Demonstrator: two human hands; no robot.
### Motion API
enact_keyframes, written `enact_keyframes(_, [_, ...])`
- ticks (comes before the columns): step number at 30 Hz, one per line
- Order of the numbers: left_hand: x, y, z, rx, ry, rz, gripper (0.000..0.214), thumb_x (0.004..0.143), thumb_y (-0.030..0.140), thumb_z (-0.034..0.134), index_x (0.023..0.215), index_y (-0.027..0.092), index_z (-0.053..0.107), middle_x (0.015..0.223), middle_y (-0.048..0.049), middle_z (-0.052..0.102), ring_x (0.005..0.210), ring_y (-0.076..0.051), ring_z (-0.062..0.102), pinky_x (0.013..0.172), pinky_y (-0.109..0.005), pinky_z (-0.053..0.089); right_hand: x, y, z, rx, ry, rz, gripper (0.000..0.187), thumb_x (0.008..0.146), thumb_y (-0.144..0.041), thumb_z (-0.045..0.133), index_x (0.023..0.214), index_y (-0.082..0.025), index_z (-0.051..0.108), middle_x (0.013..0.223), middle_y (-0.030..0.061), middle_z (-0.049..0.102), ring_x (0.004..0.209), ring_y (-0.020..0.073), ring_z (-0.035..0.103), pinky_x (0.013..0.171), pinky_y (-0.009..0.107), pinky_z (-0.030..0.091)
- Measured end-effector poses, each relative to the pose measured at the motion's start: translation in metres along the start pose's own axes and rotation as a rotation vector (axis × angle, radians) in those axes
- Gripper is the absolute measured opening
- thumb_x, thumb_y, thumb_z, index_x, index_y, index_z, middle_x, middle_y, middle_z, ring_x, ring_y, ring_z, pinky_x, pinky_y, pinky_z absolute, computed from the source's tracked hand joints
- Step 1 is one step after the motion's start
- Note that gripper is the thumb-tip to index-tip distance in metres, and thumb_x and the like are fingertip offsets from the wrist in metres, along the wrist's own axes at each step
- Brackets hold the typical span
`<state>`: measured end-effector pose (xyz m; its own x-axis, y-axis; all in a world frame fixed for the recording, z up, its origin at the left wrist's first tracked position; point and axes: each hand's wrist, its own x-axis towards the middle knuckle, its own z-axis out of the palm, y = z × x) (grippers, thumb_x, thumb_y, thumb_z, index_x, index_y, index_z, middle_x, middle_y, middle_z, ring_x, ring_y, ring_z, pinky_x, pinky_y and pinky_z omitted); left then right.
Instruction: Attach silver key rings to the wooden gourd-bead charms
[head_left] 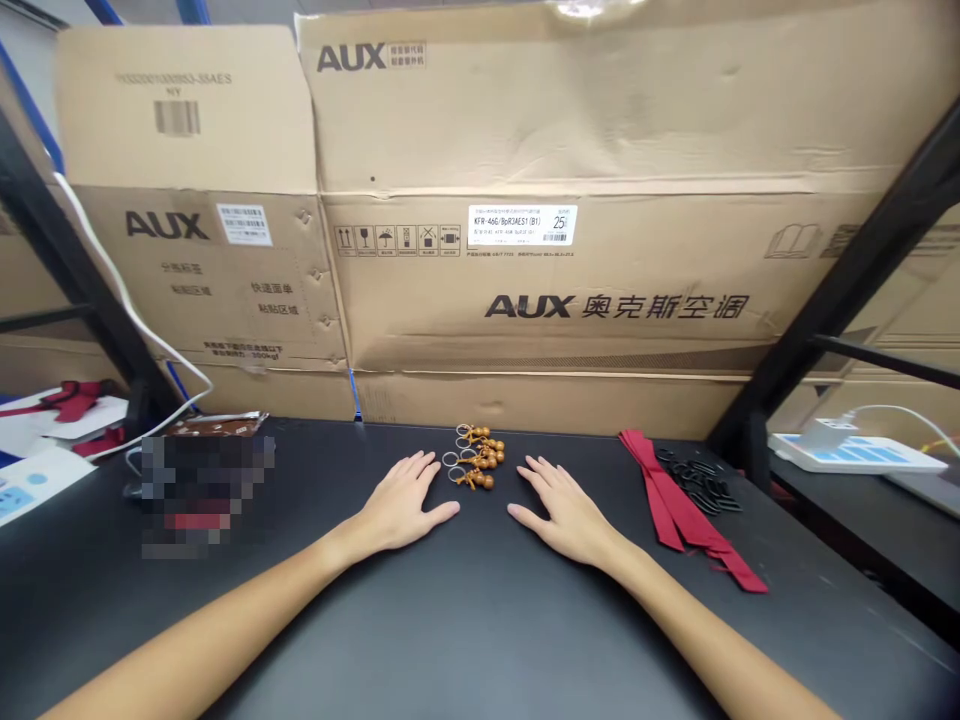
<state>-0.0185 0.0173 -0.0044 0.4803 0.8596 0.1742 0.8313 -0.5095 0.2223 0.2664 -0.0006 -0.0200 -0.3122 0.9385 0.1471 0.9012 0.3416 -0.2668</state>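
Note:
Both my hands rest palm down on the black tabletop (pixel 480 620), holding nothing. My left hand (pixel 401 505) lies flat with its thumb spread to the right. Opposite it, my right hand (pixel 566 510) is flat too, its thumb pointing left. Between and just beyond them sits a small cluster of gourd-shaped keychains (pixel 484 458), brown-orange with cords and silver rings; neither hand touches them. Right of my right hand, dark red fabric strips (pixel 679 500) lie on the table. Beside the strips is a pile of black clasps or rings (pixel 701 482), their exact kind unclear.
Large cardboard boxes (pixel 420 320) wall off the back of the table. At the left lies a package (pixel 217 428), partly pixelated. Black metal posts (pixel 795 340) slant up at both sides. A white power strip (pixel 855 455) is at the right, a white cable (pixel 131 300) at the left.

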Motion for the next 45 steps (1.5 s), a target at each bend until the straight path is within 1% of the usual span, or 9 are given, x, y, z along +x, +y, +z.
enact_keyframes(14, [0.000, 0.000, 0.001, -0.030, 0.028, 0.008, 0.076, 0.085, 0.068, 0.042, 0.138, 0.014, 0.045, 0.149, -0.0144, 0.037, 0.139, -0.032, 0.030, 0.114, -0.047, 0.025, 0.000, -0.002, -0.003, -0.007, -0.015, 0.009, 0.079, 0.087, -0.070, 0.034, 0.142, -0.014, 0.041, 0.154, 0.0125, 0.027, 0.143, 0.0269, 0.019, 0.118, 0.045, 0.015])
enact_keyframes(20, [-0.002, 0.004, -0.004, -0.032, 0.038, 0.084, 0.060, 0.090, 0.060, 0.044, 0.138, 0.025, 0.046, 0.146, -0.0073, 0.043, 0.137, -0.031, 0.033, 0.112, -0.048, 0.029, 0.000, 0.000, -0.001, -0.008, -0.008, 0.000, 0.076, 0.087, -0.068, 0.036, 0.141, -0.014, 0.043, 0.153, 0.0126, 0.029, 0.143, 0.0278, 0.019, 0.117, 0.047, 0.016])
enact_keyframes(24, [-0.002, 0.008, -0.005, -0.053, 0.014, 0.175, 0.047, 0.094, 0.051, 0.043, 0.134, 0.029, 0.051, 0.144, -0.0040, 0.046, 0.137, -0.030, 0.034, 0.113, -0.048, 0.027, -0.003, -0.005, 0.000, 0.009, 0.083, -0.016, 0.063, 0.088, -0.059, 0.044, 0.135, -0.017, 0.049, 0.146, 0.0133, 0.041, 0.138, 0.0305, 0.032, 0.113, 0.049, 0.027])
enact_keyframes(27, [-0.005, 0.015, -0.006, -0.082, 0.015, 0.227, 0.041, 0.095, 0.046, 0.044, 0.130, 0.029, 0.055, 0.140, -0.0029, 0.050, 0.135, -0.028, 0.037, 0.112, -0.046, 0.030, -0.009, -0.017, -0.001, 0.074, 0.202, -0.133, 0.045, 0.090, -0.045, 0.049, 0.128, -0.022, 0.054, 0.130, 0.0124, 0.055, 0.122, 0.0290, 0.049, 0.101, 0.047, 0.042])
enact_keyframes(29, [-0.008, 0.022, -0.006, -0.114, 0.014, 0.260, 0.040, 0.094, 0.045, 0.046, 0.128, 0.027, 0.056, 0.138, -0.0032, 0.053, 0.134, -0.027, 0.040, 0.112, -0.045, 0.032, -0.012, -0.028, -0.001, 0.110, 0.228, -0.218, 0.041, 0.090, -0.039, 0.052, 0.128, -0.025, 0.053, 0.122, 0.0112, 0.058, 0.111, 0.0274, 0.053, 0.094, 0.046, 0.046])
enact_keyframes(35, [-0.015, 0.035, -0.008, -0.247, -0.047, 0.377, 0.033, 0.093, 0.037, 0.050, 0.122, 0.026, 0.060, 0.129, -0.0013, 0.061, 0.130, -0.022, 0.045, 0.111, -0.039, 0.035, -0.017, -0.047, -0.002, 0.103, 0.217, -0.285, 0.030, 0.091, -0.028, 0.051, 0.120, -0.024, 0.057, 0.105, 0.0093, 0.059, 0.096, 0.0248, 0.054, 0.084, 0.043, 0.048])
enact_keyframes(39, [-0.014, 0.034, -0.010, -0.308, -0.087, 0.425, 0.028, 0.094, 0.035, 0.049, 0.118, 0.029, 0.064, 0.121, 0.0007, 0.066, 0.129, -0.020, 0.047, 0.111, -0.037, 0.036, -0.019, -0.047, -0.004, 0.141, 0.211, -0.341, 0.028, 0.091, -0.025, 0.051, 0.118, -0.025, 0.057, 0.114, 0.0097, 0.055, 0.100, 0.0245, 0.052, 0.087, 0.042, 0.048])
enact_keyframes(42, [-0.014, 0.032, -0.010, -0.304, -0.085, 0.425, 0.028, 0.093, 0.036, 0.051, 0.116, 0.029, 0.065, 0.124, 0.0003, 0.064, 0.128, -0.021, 0.048, 0.110, -0.037, 0.036, -0.019, -0.047, -0.005, 0.146, 0.200, -0.365, 0.022, 0.092, -0.023, 0.049, 0.111, -0.024, 0.060, 0.113, 0.0091, 0.053, 0.101, 0.0236, 0.051, 0.088, 0.042, 0.049])
enact_keyframes(45, [-0.014, 0.033, -0.008, -0.272, -0.028, 0.376, 0.025, 0.090, 0.037, 0.055, 0.109, 0.026, 0.067, 0.128, -0.0028, 0.061, 0.123, -0.022, 0.051, 0.106, -0.037, 0.039, -0.019, -0.048, -0.004, 0.181, 0.209, -0.366, 0.016, 0.093, -0.023, 0.048, 0.102, -0.022, 0.060, 0.105, 0.0088, 0.052, 0.097, 0.0225, 0.050, 0.087, 0.040, 0.049])
